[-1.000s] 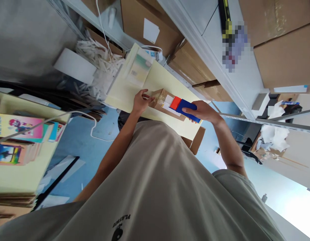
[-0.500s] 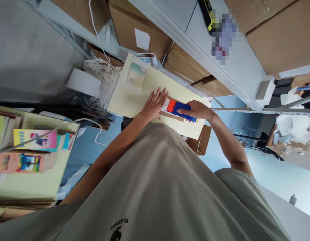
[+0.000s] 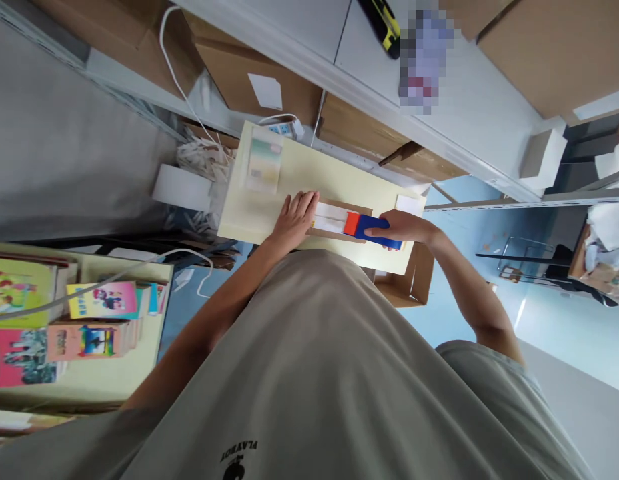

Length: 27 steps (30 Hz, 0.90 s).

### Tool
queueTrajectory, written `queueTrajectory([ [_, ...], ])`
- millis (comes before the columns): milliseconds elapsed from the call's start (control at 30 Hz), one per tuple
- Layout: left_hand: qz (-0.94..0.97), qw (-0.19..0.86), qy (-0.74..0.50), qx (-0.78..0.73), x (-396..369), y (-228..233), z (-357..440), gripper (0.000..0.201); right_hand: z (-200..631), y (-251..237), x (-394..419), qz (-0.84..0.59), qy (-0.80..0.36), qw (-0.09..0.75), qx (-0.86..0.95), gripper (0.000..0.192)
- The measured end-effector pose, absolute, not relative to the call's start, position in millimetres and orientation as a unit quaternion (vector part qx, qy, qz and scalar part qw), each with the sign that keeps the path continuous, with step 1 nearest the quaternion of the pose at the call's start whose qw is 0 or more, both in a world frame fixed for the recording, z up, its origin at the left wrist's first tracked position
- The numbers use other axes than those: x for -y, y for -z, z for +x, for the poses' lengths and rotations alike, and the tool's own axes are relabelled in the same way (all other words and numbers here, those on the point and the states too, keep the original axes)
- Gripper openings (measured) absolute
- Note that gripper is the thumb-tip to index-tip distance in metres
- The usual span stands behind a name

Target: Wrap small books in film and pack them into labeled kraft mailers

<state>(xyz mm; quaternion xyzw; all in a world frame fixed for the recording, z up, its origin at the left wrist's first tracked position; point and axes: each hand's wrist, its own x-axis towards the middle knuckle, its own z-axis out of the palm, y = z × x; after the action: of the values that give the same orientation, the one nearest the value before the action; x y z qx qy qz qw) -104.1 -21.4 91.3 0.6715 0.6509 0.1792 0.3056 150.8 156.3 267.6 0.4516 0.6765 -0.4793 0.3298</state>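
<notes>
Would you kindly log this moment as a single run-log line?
left hand: flat on cardboard box | right hand: grips blue-red tape dispenser on box | box: on pale yellow table

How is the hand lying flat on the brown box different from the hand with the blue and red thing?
The left hand lies flat and open on the brown box, holding nothing; the right hand is curled shut around the blue and red tool. The left hand rests at the box's far-left end, the right hand at the other end. Both are bare and over the pale yellow table.
</notes>
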Motion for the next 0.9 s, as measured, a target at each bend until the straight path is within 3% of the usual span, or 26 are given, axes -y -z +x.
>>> queueTrajectory([
  [267, 0.692, 0.301, -0.148, -0.640, 21, -87, -108, 0.110, 242, -299, -190, 0.500, 0.453, 0.392, -0.625, 0.070],
  [500, 0.705, 0.291, -0.074, -0.642, 19, -90, -109, 0.109, 234, -271, -188, 0.500, 0.346, 0.430, -0.667, 0.063],
  [900, 0.717, 0.274, -0.051, -0.639, 21, -84, -113, 0.110, 257, -256, -199, 0.482, 0.382, 0.404, -0.677, 0.071],
])
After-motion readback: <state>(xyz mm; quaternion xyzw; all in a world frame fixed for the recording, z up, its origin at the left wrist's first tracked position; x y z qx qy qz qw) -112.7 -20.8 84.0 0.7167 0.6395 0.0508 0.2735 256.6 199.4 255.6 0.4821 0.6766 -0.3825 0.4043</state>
